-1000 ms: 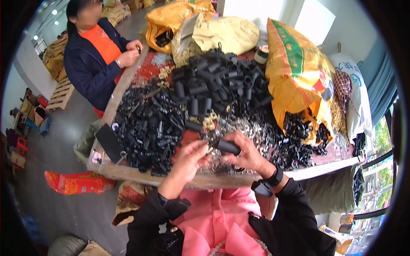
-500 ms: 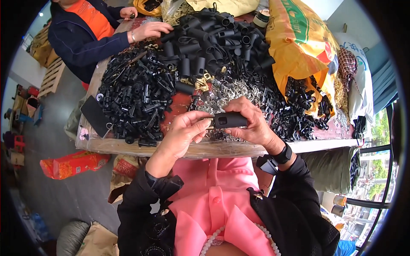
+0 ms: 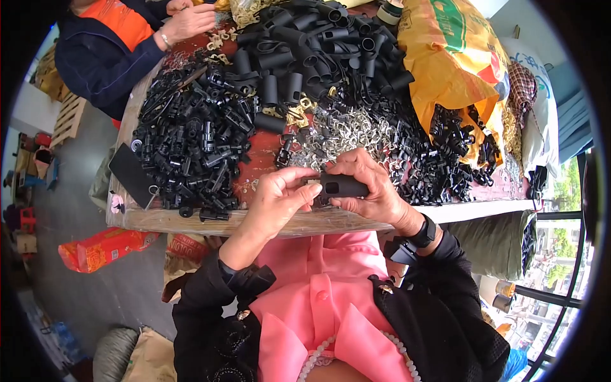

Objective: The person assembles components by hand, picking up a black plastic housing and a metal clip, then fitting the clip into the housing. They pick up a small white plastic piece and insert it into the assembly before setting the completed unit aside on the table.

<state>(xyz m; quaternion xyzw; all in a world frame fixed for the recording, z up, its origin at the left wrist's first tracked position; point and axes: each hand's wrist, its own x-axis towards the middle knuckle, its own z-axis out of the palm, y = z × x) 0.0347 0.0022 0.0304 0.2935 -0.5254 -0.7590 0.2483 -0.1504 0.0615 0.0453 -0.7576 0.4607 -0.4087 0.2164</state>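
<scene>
My right hand [image 3: 377, 194] grips a short matte-black plastic tube [image 3: 349, 185] with a small rectangular window in its side. It lies roughly level above the table's near edge. At the tube's left end, the thumb and fingers of my left hand [image 3: 275, 198] pinch a small pale metal piece [image 3: 312, 183]; the fingers cover most of it, so its full shape and how far it enters the tube cannot be made out. Just beyond my hands spreads a heap of small silvery metal clips [image 3: 350, 135]. Similar black tubes [image 3: 299, 54] are piled farther back.
Black plastic fittings [image 3: 203, 137] cover the table's left side, beside a dark flat phone-like slab [image 3: 132, 177]. Small black parts spill from a yellow sack [image 3: 445, 57] at right. Across the far left corner, a co-worker's hands [image 3: 191, 22] are close together. A wooden edge [image 3: 184, 221] borders the table.
The tube has turned slightly in my right hand, and its window shows more squarely. My left fingers stay at its end. The co-worker's reaching hand has drawn back from the tube pile.
</scene>
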